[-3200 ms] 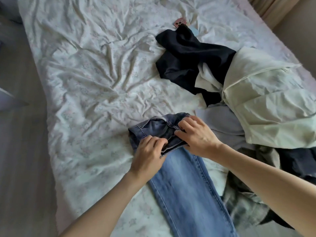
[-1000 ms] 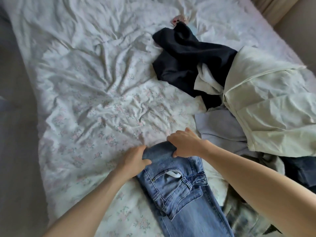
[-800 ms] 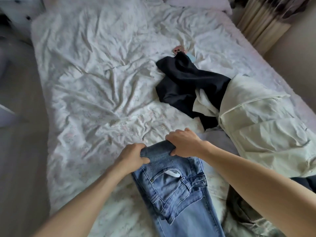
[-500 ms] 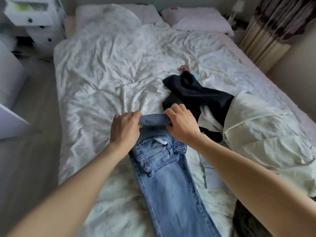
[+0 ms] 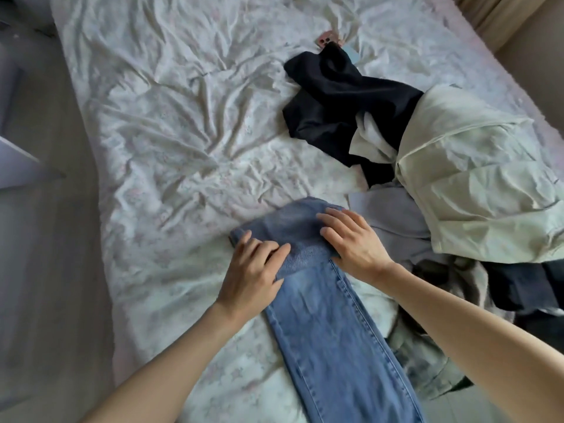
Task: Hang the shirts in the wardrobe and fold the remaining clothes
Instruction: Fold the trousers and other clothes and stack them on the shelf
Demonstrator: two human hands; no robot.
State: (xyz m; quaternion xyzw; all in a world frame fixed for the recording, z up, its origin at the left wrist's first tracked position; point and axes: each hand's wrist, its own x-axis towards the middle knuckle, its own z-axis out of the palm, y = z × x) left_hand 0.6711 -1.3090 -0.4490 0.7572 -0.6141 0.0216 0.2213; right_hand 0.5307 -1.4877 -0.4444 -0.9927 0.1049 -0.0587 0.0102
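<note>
Blue jeans (image 5: 332, 325) lie lengthwise on the bed, their far end folded over into a thick band. My left hand (image 5: 254, 271) lies on the left side of that folded band with fingers spread flat. My right hand (image 5: 351, 242) presses on its right side, fingers straight. To the right sits a heap of clothes: a dark navy garment (image 5: 341, 102), a pale green shirt (image 5: 476, 184), a lilac piece (image 5: 390, 221) and a plaid shirt (image 5: 427, 364) at the bed's near edge.
The bed sheet (image 5: 183, 132) is white with a faint flower print and heavily wrinkled. A pink phone (image 5: 326, 41) lies beyond the navy garment. Grey floor (image 5: 45, 270) runs along the bed's left side, with white furniture (image 5: 15, 160) at the far left.
Both hands let go of the fold they were gripping and now lie flat on it. The waist and pocket are now tucked under the folded band. The camera tilted back down.
</note>
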